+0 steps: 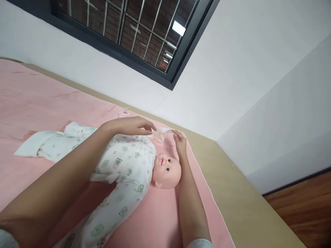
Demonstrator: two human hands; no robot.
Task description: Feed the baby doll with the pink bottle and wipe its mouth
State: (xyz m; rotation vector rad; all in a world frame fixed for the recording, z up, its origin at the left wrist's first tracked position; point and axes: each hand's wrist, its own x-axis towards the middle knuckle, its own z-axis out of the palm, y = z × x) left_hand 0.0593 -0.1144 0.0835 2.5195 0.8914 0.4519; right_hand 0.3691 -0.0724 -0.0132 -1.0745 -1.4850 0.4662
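Note:
A baby doll (168,171) lies on its back in a white suit (133,156) printed with green bears. Beyond its shoulder is a small crinkled see-through plastic packet (158,135) with something pale orange in it, too small to name. My left hand (134,125) reaches across the doll's chest, thumb and fingertips closed at the packet's left edge. On the far side of the doll's head, my right hand (180,140) pinches a thin whitish edge of the same packet. My left forearm covers part of the doll's middle.
Behind my left hand stands a baby bottle (124,113) with a pink collar and clear teat. A pink blanket (38,89) covers much of the wooden surface (222,172). White walls and a barred window (134,31) border the far side.

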